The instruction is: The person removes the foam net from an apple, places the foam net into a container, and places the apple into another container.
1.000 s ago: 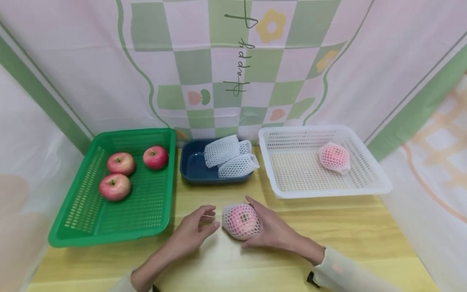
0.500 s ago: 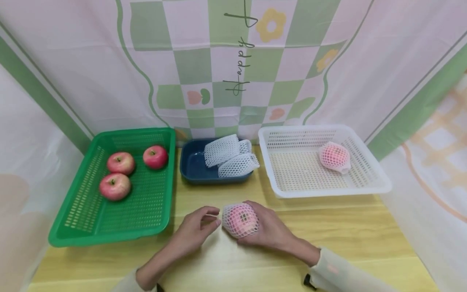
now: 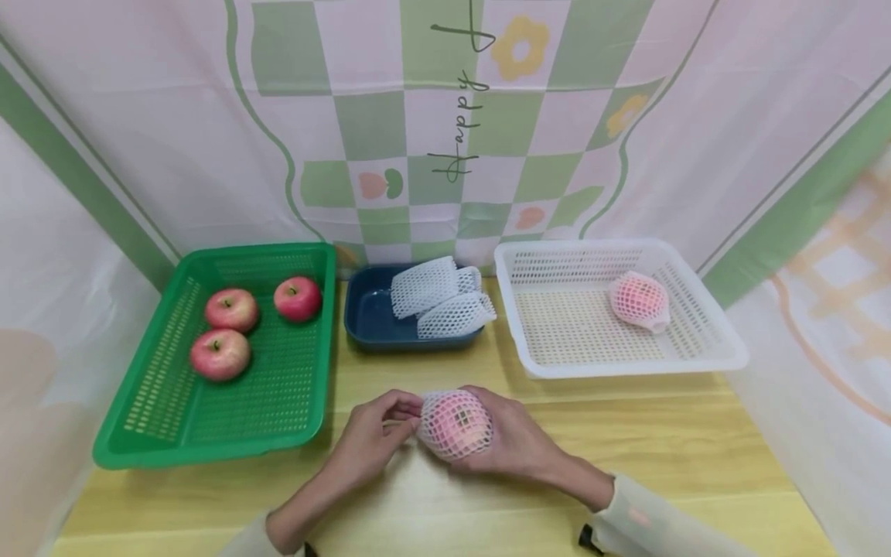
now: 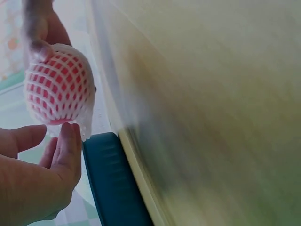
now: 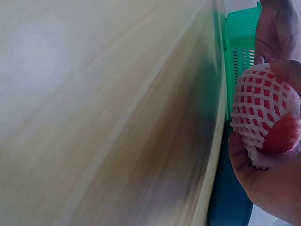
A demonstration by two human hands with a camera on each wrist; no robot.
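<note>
My right hand (image 3: 511, 437) grips an apple (image 3: 459, 424) in a white foam fruit net (image 5: 249, 101), over the front middle of the table. In the right wrist view, part of its red skin shows bare beside the palm. From the left, my left hand (image 3: 369, 433) reaches to the net's loose edge, its fingertips (image 4: 68, 134) right at the mesh. A gap shows between left thumb and fingers in the left wrist view. Behind the hands, a blue tray (image 3: 369, 333) carries several flat foam nets (image 3: 452, 316).
A green basket (image 3: 323, 371) with three bare apples (image 3: 220, 354) stands at the left. At the right is a white basket (image 3: 543, 370) with one netted apple (image 3: 639, 299). A printed cloth (image 3: 445, 124) hangs behind the wooden table (image 3: 668, 441).
My left hand has moved slightly right and up to the net's edge. My right hand has brought the netted apple a little to the left, its grip closer round the fruit.
</note>
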